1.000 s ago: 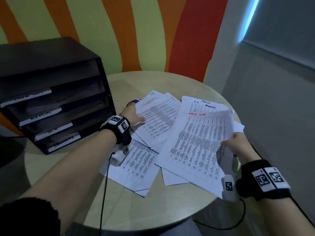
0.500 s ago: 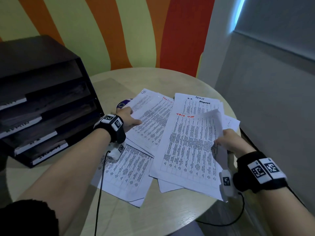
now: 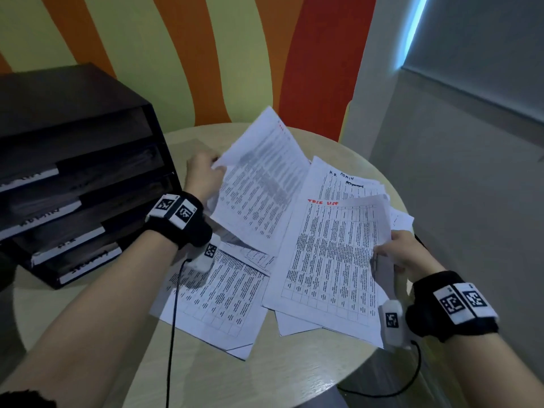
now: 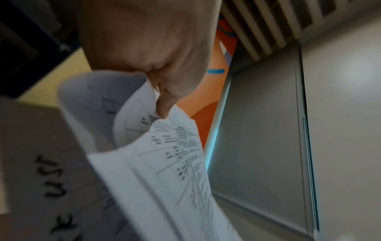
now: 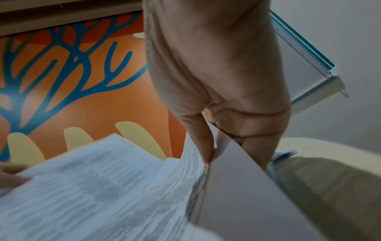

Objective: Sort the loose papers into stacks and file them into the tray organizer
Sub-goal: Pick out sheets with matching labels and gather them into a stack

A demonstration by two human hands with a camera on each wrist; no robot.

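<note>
Printed white papers lie scattered over the round table. My left hand pinches the left edge of a lifted sheet, which tilts up above the pile; the left wrist view shows my left hand with the sheet curling below the thumb. My right hand grips the right edge of a sheet with a red heading; in the right wrist view my right hand holds that paper between thumb and fingers. The dark tray organizer stands at the left with white labels on its shelves.
More sheets lie flat under my left wrist, and one with a handwritten heading lies at the back. A striped wall stands behind the table, a grey wall at the right. Black cables run from the wrist cameras.
My left hand took hold of a sheet that lay flat and lifted its left edge up and back off the pile. My right hand keeps its grip on the red-headed sheet.
</note>
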